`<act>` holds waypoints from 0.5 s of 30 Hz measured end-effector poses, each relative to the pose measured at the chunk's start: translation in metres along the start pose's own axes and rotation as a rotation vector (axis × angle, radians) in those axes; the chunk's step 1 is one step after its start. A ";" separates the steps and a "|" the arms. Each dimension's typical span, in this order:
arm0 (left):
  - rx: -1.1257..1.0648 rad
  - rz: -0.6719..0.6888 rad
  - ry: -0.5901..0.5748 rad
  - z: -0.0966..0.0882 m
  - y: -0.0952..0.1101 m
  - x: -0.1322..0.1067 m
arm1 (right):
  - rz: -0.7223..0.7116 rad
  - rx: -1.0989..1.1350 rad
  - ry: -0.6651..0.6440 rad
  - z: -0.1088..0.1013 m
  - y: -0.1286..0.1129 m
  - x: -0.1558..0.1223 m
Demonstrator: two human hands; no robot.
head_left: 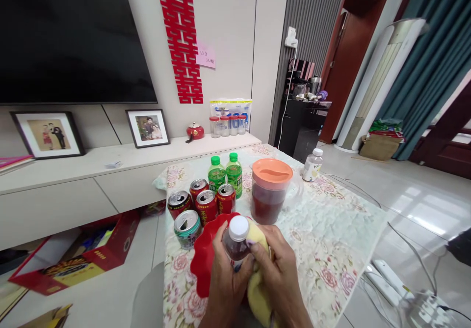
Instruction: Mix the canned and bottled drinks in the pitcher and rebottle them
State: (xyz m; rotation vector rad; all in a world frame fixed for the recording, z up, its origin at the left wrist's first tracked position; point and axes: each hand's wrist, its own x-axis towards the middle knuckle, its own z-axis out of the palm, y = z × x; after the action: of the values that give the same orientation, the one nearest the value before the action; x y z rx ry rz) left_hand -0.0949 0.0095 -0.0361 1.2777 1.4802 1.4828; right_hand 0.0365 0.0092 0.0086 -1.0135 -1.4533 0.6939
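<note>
My left hand (pixel 224 274) is wrapped round a clear plastic bottle (pixel 235 247) with a white cap, which stands upright over a red scalloped plate (pixel 201 264). Against the bottle's right side, my right hand (pixel 277 264) grips a yellow cloth (pixel 257 293). Most of the plate is covered by my hands and the bottle. Just beyond them is a pitcher (pixel 268 203) of dark red liquid with an orange lid (pixel 272 171). Several red cans (pixel 206 206), a teal and silver can (pixel 187 229) and two green-capped bottles (pixel 234 173) stand to the left.
A flowered cloth (pixel 316 249) covers the table. Another white-capped bottle (pixel 312 165) stands at its far right. Behind runs a white cabinet (pixel 147 166) with framed photos (pixel 148 127) and red-lidded jars (pixel 224 126). Power strips (pixel 384 281) and cables lie on the floor at right.
</note>
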 end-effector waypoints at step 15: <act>-0.047 0.056 0.078 -0.001 0.005 -0.004 | 0.137 -0.045 -0.220 0.008 0.028 0.008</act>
State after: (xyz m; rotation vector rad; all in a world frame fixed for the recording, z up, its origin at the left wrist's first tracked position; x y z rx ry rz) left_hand -0.0936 0.0045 -0.0314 1.2551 1.4612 1.6112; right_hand 0.0348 0.0299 -0.0137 -1.1066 -1.6051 0.8975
